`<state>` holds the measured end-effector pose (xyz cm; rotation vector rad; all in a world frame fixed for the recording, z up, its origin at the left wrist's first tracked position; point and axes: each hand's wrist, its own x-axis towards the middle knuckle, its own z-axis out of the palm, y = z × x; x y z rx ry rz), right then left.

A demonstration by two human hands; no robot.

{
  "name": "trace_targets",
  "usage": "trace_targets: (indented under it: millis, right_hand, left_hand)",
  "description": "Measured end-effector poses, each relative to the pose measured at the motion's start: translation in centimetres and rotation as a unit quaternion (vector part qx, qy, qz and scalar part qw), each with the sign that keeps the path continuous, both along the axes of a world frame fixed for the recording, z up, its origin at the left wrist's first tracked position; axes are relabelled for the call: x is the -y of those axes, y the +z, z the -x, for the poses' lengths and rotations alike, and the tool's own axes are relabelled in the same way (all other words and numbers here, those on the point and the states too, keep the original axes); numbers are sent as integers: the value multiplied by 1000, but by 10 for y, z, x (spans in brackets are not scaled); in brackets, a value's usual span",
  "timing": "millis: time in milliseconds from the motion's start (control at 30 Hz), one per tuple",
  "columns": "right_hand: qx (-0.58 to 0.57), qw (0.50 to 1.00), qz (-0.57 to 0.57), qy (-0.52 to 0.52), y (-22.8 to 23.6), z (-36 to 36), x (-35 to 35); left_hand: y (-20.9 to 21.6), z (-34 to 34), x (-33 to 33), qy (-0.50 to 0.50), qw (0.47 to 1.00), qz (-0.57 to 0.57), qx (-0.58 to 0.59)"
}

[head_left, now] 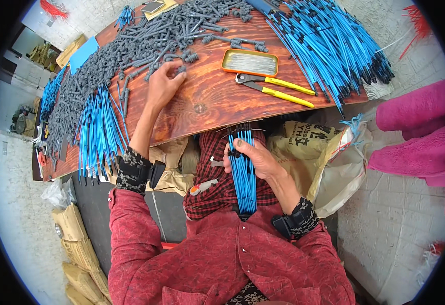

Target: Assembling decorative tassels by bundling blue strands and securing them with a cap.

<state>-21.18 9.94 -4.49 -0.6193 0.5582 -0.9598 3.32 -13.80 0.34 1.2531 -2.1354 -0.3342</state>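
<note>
At the near edge of the heap of grey plastic fittings point(146, 43), my left hand point(164, 85) is over the table, its thumb and forefinger curled around a small grey fitting point(181, 70). My right hand point(258, 158) is closed around a bundle of thin blue rods point(243, 185) held upright above my lap. Black pieces point(241, 128) cap the upper ends of these rods, and a few thin metal pins stick out sideways there. Part of the bundle is hidden by my fingers and thumb.
Yellow-handled cutters point(283, 90) lie beside an orange-rimmed tin of thin metal pins point(250, 63) on the wooden table point(207, 109). Blue rods are heaped at right point(329, 46) and at left point(100, 134). An orange-and-grey knife point(203, 187) rests on my lap; a sack point(309, 147) stands at right.
</note>
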Motion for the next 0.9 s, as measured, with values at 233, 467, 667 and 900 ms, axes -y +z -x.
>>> trace_targets:
  millis: [233,467,667,900]
  right_hand:
    - [-58,998,9,-3,7,-10,3]
    - [-47,999,-14,22,7,-17,6]
    - [-36,999,-10,27,9,-19,8]
    - [-33,999,-5,22,12,-23,3]
  left_hand:
    - [9,-9,-61,-44,838,-360,-409]
    - [10,-2,-114,-119,704,-464,-524]
    - [13,12,-154,-177,721,-505,-440]
    - [4,11,-164,-173,699,-508,-473]
